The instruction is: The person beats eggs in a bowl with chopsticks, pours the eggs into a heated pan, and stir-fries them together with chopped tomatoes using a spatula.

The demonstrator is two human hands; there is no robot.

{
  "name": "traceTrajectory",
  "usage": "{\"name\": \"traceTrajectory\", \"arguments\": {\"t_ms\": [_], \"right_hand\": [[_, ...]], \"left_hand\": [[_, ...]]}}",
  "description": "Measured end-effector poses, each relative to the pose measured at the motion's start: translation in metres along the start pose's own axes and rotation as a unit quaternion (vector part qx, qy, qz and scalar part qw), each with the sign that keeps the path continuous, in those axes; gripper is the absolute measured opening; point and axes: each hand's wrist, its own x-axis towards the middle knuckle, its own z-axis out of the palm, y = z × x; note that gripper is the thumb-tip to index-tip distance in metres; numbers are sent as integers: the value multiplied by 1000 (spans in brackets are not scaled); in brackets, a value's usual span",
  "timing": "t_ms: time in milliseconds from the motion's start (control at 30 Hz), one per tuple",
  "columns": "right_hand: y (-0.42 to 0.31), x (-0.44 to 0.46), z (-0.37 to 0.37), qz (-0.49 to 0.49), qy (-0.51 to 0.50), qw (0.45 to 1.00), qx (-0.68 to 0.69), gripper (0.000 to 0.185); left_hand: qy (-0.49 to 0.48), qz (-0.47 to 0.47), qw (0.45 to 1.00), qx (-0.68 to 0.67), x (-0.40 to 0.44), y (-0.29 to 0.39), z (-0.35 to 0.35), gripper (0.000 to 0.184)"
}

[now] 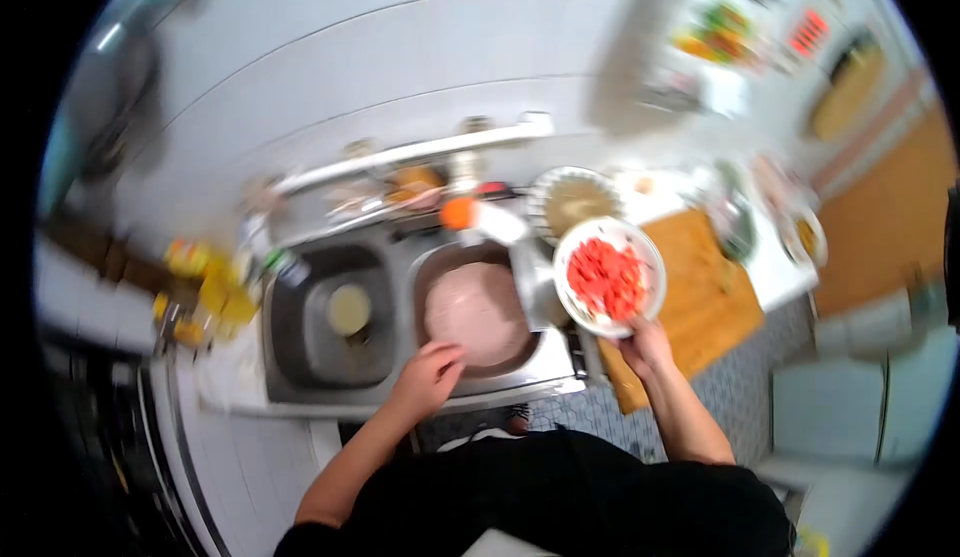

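Observation:
My right hand [648,347] grips the near rim of a white bowl [655,257], holding it up over the left part of a wooden cutting board [690,307]. Chopped red pieces [605,277], possibly tomato, fill much of the bowl. My left hand [428,377] hovers at the near left edge of the right sink basin, fingers loosely extended and somewhat blurred, with nothing visible in them. Beneath its fingertips is a pinkish round tub [480,312] sitting in that basin. Behind the bowl stands a second, ribbed-rim bowl [575,202] with cloudy, brownish contents.
The left sink basin [325,352] has a pale round thing [349,310] in it. An orange-capped bottle [490,220] lies behind the right basin. Yellow bottles [225,292] stand at far left. Bagged green items [732,217] rest behind the board.

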Motion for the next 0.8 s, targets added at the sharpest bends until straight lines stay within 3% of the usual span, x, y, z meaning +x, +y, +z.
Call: {"name": "traceTrajectory", "arguments": {"t_ms": [33,133,200,267,333,367,400,467,500,600,633,667,800], "right_hand": [[16,-8,14,34,-50,998,0,38],[57,-40,77,133,-131,974,-131,41],[84,-65,137,181,-232,939,-180,44],[129,-75,188,251,-338,893,-162,50],[161,-115,259,257,-375,866,-209,51],[191,-106,273,290,-422,830,-221,48],[208,-150,314,281,-420,835,-216,44],[253,-185,372,346,-491,767,-226,41],[277,-201,398,347,-529,738,-233,38],[314,-297,485,320,-573,723,-217,35],[330,-319,516,394,-567,688,-222,39],[341,-349,543,367,-592,689,-198,45],[361,-446,657,259,-623,695,-250,47]], "left_hand": [[6,-43,998,-36,-13,-2,-15,23],[101,-16,994,-42,-60,-34,-46,27],[160,-64,983,-55,-98,-37,-79,33],[266,-91,960,-22,-145,-57,-106,35],[318,-158,934,-45,-195,-69,-148,36],[375,-145,916,-9,-221,-92,-153,37],[389,-182,903,23,-255,-117,-166,39],[462,-203,863,17,-324,-128,-207,38],[492,-201,846,34,-358,-133,-227,38],[551,-233,799,53,-452,-134,-298,36],[560,-267,784,42,-484,-132,-322,35],[564,-302,768,32,-512,-126,-345,35],[636,-268,699,189,-593,-121,-455,30]]}}
